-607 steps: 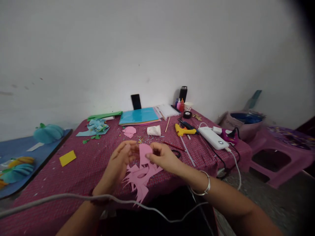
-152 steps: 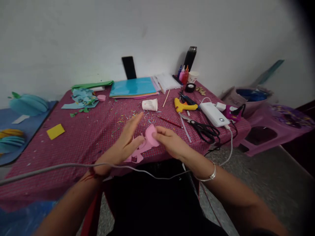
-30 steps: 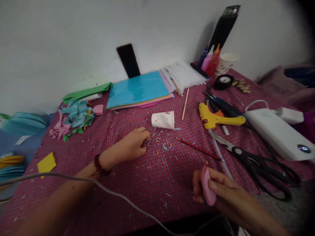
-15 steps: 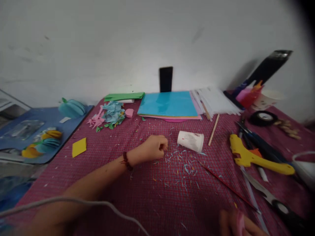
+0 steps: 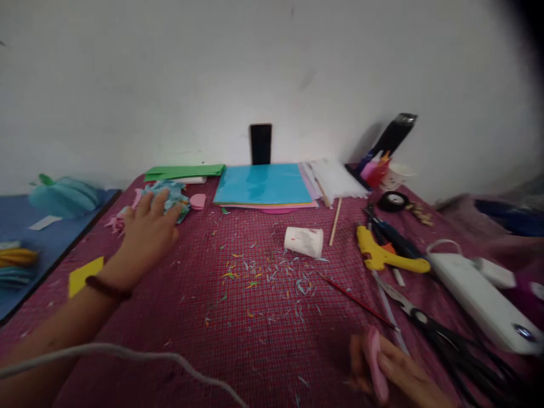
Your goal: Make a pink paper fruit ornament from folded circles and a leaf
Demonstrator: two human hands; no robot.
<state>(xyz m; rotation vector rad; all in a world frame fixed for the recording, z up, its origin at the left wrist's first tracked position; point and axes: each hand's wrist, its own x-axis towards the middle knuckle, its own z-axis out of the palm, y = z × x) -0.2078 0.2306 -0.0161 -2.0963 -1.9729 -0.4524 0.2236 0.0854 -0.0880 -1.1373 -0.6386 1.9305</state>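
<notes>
My left hand (image 5: 148, 235) reaches over the far left of the table, its fingers spread at a heap of blue paper scraps (image 5: 170, 192); whether it touches them I cannot tell. Pink scraps (image 5: 115, 222) stick out beside that hand, and a small pink paper piece (image 5: 198, 201) lies to its right. At the lower right, my right hand (image 5: 395, 362) is closed on a pink paper piece (image 5: 374, 362) seen nearly edge-on. Tiny paper clippings (image 5: 272, 277) are strewn across the middle of the cloth, near a white paper cup (image 5: 304, 241) on its side.
Right side: yellow glue gun (image 5: 389, 258), black-handled scissors (image 5: 442, 334), red thin stick (image 5: 357, 298), black tape roll (image 5: 393, 200), white power bank (image 5: 480, 300). Blue sheets (image 5: 263, 184) lie at the back before a phone (image 5: 260, 144). A white cable (image 5: 170, 357) crosses the lower left.
My left hand has gone from the middle to the scraps at far left, its closed fingers now spread. The right hand has risen further into view with the pink paper. The view has turned right.
</notes>
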